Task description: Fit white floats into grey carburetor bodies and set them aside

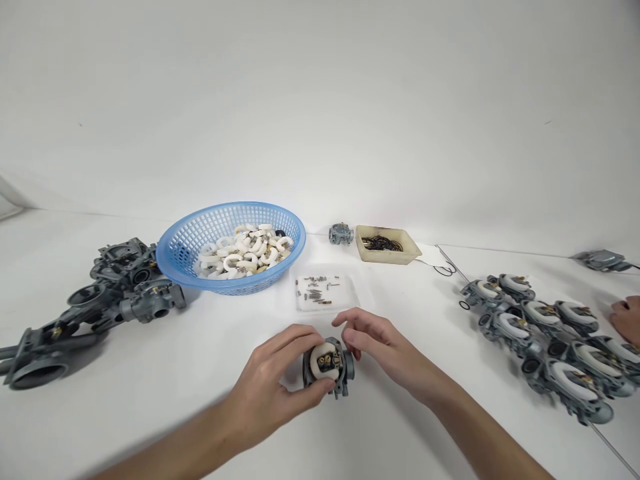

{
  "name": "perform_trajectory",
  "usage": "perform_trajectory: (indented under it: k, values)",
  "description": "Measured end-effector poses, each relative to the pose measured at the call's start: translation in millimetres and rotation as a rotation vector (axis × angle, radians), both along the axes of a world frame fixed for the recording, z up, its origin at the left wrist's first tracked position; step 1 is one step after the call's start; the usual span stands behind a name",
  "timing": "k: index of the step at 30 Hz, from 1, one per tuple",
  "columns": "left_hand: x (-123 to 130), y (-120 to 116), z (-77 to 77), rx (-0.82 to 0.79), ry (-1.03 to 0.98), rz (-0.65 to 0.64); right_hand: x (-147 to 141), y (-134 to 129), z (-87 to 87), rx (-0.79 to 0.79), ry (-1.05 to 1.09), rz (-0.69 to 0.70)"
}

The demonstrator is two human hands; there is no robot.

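Observation:
A grey metal carburetor (344, 390) sits on the table before me with its inside facing up. In it lies a white C-shaped float (316, 363), around brass parts. My left hand (273, 373) grips the carburetor from the left, its thumb on the float's lower end and its fingers along the upper edge. Just off the upper right side of the carburetor is my right hand (377, 340), fingers bent and apart, with nothing visible in them. Beyond the hands, a clear shallow tray (343, 303) carries several small screws, springs and brass pieces.
A blue plastic basket (170, 257) of white floats stands back left, beside a pile of carburetor bodies (107, 293). Behind are a single carburetor (341, 233) and a cream box (413, 248) of black rings. Rows of float-fitted carburetors (520, 330) fill the right, near another person's hand (627, 319).

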State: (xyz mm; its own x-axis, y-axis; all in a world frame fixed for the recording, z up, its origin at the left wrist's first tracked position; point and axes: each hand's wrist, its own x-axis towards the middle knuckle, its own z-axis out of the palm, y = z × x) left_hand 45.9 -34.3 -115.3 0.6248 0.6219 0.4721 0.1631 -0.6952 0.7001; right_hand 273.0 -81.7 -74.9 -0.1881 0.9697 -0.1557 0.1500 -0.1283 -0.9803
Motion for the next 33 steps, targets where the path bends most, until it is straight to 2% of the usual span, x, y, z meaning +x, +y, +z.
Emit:
perform_trajectory:
  k: [10, 13, 16, 19, 33]
  values:
    - [1, 1, -1.0, 0.013, -0.003, 0.013, 0, 0, 2.4, 0.042, -0.024, 0.006]
    - [0, 0, -2.0, 0.009, 0.004, 0.015, 3, -6, 0.4, 0.178, -0.072, -0.002]
    - [0, 0, -1.8, -0.003, 0.004, 0.011, 3, -13, 1.2, 0.334, -0.249, 0.042]
    - [1, 1, -0.4, -0.003, -0.009, 0.000, -2, -18, 2.1, 0.403, -0.361, 0.062]
    - [2, 1, -0.4, 0.002, -0.021, 0.011, -10, -16, -3.9, 0.444, -0.391, 0.074]
